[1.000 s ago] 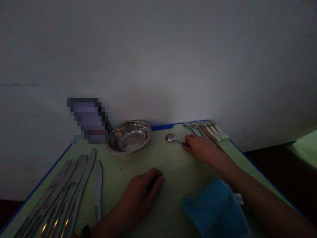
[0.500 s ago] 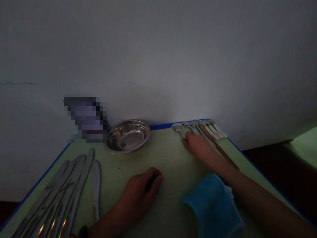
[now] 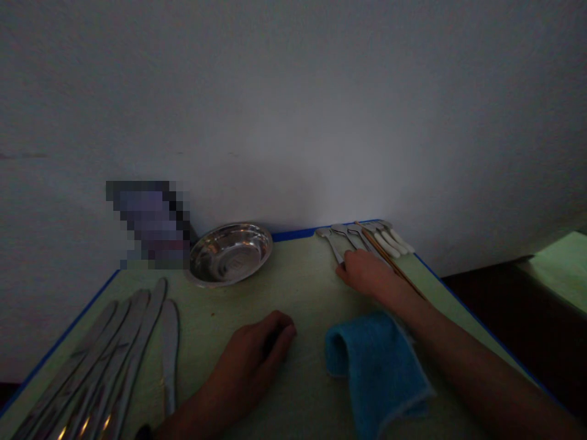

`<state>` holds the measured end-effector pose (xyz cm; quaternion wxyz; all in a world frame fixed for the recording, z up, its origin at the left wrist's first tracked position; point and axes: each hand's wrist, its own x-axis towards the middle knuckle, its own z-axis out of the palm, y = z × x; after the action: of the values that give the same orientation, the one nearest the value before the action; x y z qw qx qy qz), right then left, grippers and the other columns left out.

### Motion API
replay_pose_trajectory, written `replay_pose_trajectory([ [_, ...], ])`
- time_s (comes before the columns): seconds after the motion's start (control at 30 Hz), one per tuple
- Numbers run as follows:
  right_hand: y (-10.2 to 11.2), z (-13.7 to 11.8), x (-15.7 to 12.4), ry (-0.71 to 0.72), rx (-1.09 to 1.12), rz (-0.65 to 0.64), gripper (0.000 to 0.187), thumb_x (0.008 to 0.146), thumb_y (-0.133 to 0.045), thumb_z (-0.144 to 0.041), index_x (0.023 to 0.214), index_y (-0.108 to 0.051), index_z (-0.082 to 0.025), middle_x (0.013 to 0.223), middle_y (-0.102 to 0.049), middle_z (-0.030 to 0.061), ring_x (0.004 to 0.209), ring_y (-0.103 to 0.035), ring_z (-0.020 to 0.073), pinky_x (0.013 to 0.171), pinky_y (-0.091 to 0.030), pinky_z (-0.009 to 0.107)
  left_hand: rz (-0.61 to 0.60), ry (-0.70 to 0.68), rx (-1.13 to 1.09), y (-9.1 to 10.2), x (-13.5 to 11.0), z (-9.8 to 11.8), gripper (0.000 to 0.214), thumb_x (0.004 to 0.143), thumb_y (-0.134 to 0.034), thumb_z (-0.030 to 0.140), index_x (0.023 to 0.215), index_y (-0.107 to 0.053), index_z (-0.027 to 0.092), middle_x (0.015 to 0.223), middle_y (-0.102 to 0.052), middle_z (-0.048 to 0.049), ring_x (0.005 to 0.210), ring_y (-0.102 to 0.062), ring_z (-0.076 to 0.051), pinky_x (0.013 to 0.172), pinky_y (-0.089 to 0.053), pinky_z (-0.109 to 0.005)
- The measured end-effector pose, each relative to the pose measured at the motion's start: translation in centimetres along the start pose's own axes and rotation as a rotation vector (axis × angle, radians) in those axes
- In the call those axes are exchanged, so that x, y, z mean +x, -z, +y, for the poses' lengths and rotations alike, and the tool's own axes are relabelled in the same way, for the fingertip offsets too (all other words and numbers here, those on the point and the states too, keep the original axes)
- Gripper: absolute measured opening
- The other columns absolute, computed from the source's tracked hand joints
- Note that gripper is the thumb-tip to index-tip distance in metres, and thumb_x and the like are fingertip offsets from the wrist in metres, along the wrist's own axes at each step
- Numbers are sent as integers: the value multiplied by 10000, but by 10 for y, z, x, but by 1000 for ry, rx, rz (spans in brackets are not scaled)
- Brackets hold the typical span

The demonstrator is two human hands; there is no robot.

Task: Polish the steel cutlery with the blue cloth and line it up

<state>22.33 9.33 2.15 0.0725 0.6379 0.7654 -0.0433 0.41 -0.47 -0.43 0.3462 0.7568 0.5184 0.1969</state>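
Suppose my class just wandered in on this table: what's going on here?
The person's right hand is on the handle of a metal spoon near the table's back edge, beside a row that includes chopsticks and white-handled cutlery. The left hand is nearer the front, with nothing visible in it. A blue cloth lies by the right forearm, knives lie on the left, and a metal bowl stands at the back.

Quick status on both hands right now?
Left hand: open, loosely curled, nothing visible in it.
Right hand: closed, holding the leftmost spoon between thumb and fingers.
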Motion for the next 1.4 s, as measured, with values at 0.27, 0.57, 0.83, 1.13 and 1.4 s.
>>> replay_pose_trajectory([
  [0.27, 0, -1, -1, -16, 9, 17, 370, 859, -351, -280, 985, -619, -58, 958, -660, 220, 911, -641, 267, 733, -467, 329, 4, -7, 9, -1, 2, 0, 234, 930, -354, 326, 848, -536, 204, 701, -600, 24, 635, -586, -138, 600, -411, -240],
  [0.57, -2, 1, 1, -11, 22, 23, 363, 849, -354, -272, 950, -626, -56, 947, -658, 232, 903, -641, 298, 733, -465, 372, 5, -12, 0, 0, 1, -2, 235, 928, -360, 324, 837, -539, 202, 696, -596, 25, 632, -583, -135, 600, -413, -239],
  [0.83, -2, 2, 1, -22, 37, 36, 393, 850, -355, -312, 960, -624, -47, 950, -659, 231, 901, -640, 301, 727, -467, 371, 5, -10, 9, 0, 1, 0, 243, 924, -361, 329, 833, -547, 204, 696, -611, 20, 626, -585, -139, 594, -416, -238],
  [1.13, -1, 4, 1, -37, 39, 33, 366, 844, -389, -290, 975, -620, -40, 962, -660, 228, 917, -636, 305, 735, -458, 373, 7, -7, 13, 0, 1, 1, 223, 921, -375, 319, 838, -547, 202, 724, -625, 12, 650, -595, -143, 613, -422, -240],
  [1.4, 13, 28, 6, 36, 26, 33, 410, 850, -404, -424, 891, -643, -93, 896, -672, 186, 871, -636, 275, 728, -452, 351, 5, -20, 20, -1, 2, 1, 245, 927, -355, 328, 829, -540, 200, 684, -597, 22, 618, -585, -137, 591, -407, -240],
])
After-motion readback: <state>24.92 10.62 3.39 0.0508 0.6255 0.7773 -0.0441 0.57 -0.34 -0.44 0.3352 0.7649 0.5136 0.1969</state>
